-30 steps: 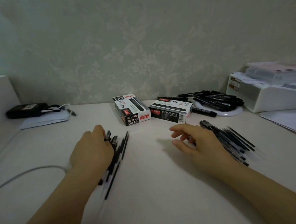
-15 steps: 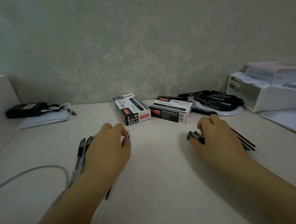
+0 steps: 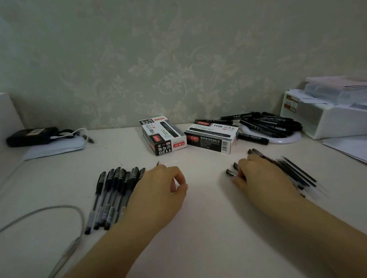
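Observation:
On the white table point(image 3: 205, 241), a row of several black gel pens point(image 3: 113, 194) lies side by side. My left hand point(image 3: 159, 193) rests at its right edge with fingers curled and thumb against forefinger. A thin pen tip point(image 3: 157, 164) pokes out beyond the knuckles, so the hand seems to hold one pen. My right hand point(image 3: 262, 177) lies over a second pile of pens and thin refills point(image 3: 299, 172). Its fingers curl round a few pens whose dark caps point(image 3: 231, 171) stick out to the left.
Two black-and-white marker boxes point(image 3: 163, 136) point(image 3: 212, 137) stand behind the hands. A heap of black markers point(image 3: 269, 125) lies on a white ring at the back right. A white organiser point(image 3: 338, 116) and papers point(image 3: 366, 152) are at the right. A grey cable point(image 3: 36, 216) and black device point(image 3: 30, 136) are at the left.
My left hand let its bundle spread out into a row and slid to the row's right edge. My right hand came down onto the right pile and curled round some pens.

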A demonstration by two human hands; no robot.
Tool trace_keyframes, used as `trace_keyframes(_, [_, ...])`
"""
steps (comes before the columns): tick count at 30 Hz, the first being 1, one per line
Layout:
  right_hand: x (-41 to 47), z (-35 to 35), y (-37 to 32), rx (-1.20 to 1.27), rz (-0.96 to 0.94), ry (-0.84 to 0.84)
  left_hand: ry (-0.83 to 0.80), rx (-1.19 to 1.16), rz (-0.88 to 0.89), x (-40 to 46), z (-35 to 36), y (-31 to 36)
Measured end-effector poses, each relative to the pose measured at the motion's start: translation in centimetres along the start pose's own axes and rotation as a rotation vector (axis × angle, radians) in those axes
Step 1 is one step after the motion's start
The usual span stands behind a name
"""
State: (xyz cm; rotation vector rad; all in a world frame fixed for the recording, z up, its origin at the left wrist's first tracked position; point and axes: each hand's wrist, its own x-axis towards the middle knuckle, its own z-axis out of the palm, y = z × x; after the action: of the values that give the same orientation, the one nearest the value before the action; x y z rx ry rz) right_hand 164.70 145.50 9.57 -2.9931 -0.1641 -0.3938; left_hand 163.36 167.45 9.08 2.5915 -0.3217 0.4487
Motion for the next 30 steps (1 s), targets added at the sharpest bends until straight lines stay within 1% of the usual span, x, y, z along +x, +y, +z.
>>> trace_keyframes(4, [0.1,0.2,-0.2,-0.06,-0.013,-0.027,-0.007,-0.046,0.008,0.1,0.1,0.2])
trace_keyframes(5, [0.1,0.3,-0.1,-0.048,-0.015,-0.017,-0.015,-0.078,0.009,0.1,0.1,0.2])
trace_keyframes(6, [0.2,0.3,0.0,0.014,-0.006,0.003,-0.025,-0.122,0.009,0.0,0.3,0.3])
trace_keyframes(7, [0.3,0.3,0.1,0.142,0.023,0.024,-0.037,-0.175,0.005,0.0,0.4,0.4])
trace_keyframes(10, [0.7,0.0,0.2,0.714,0.167,0.05,-0.077,-0.355,-0.031,0.0,0.8,0.7])
trace_keyframes(14, [0.4,0.3,-1.1,1.313,0.251,-0.1,-0.143,-0.586,-0.066,0.0,1.3,1.4])
trace_keyframes(16, [0.1,0.4,-1.8,1.577,0.267,-0.203,-0.176,-0.595,-0.061,-0.1,1.2,1.6])
trace_keyframes(18, [-0.2,0.4,-2.2,1.71,0.229,-0.286,-0.186,-0.535,-0.026,-0.2,0.9,1.6])
trace_keyframes(21, [-0.5,0.8,-2.5,1.746,0.135,-0.32,-0.167,-0.414,0.047,-0.4,0.5,1.6])
trace_keyframes(24, [-0.5,0.8,-2.4,1.668,0.072,-0.33,-0.155,-0.389,0.095,-0.3,0.4,1.7])
trace_keyframes(27, [-0.4,0.8,-2.1,1.493,0.074,-0.252,-0.141,-0.305,0.161,-0.1,0.4,1.5])
trace_keyframes(30, [-0.2,1.0,-1.8,1.425,0.065,-0.206,-0.161,-0.219,0.192,0.0,0.8,1.3])
